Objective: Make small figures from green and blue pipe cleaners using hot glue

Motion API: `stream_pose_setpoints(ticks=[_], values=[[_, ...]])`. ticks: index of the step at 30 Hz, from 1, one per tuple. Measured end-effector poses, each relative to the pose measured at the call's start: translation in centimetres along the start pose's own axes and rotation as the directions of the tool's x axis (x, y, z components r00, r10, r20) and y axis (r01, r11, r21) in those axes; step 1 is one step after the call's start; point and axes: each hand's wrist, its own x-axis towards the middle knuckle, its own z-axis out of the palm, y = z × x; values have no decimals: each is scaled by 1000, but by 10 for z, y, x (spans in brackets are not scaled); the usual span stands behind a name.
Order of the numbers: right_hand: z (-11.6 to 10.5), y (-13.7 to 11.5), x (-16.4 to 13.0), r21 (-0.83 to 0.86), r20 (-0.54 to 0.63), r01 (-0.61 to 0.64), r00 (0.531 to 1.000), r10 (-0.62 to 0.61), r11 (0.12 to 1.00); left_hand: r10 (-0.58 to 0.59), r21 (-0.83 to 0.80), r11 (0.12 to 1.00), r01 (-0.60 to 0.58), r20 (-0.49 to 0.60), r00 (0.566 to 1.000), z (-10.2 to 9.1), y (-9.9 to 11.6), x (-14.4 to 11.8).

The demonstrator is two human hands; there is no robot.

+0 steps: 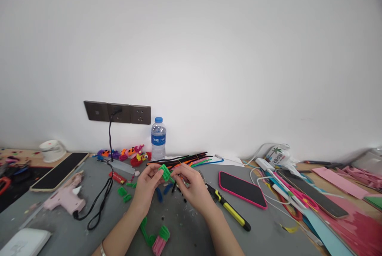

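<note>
From the head view, your left hand (148,184) and right hand (193,186) meet over the middle of the grey table (268,224), both pinching a small green pipe-cleaner piece (165,172) between their fingertips, just above the surface. Your left hand grips its left end; your right hand clamps the other end.

Just behind your hands, near the back edge, a bundle of pipe cleaners (185,159) lies flat, with a water bottle (158,138) standing upright to its left by the wall. A yellow-and-black utility knife (231,210) lies just beside your right wrist, and a pink-cased phone (241,189) rests face up a little further right. A pink glue gun (67,198) lies towards the left edge, its black cord running up to the wall socket (117,112). Green and pink bent pieces (155,238) sit near the front edge, between your forearms.
</note>
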Motion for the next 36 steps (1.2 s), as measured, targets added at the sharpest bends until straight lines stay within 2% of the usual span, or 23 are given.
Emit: stream_pose_setpoints(ticks=[36], values=[[0,1,0,8,4,-2,1000,2,1000,-13,-21,1000,13,-1,1000,1,0,0]])
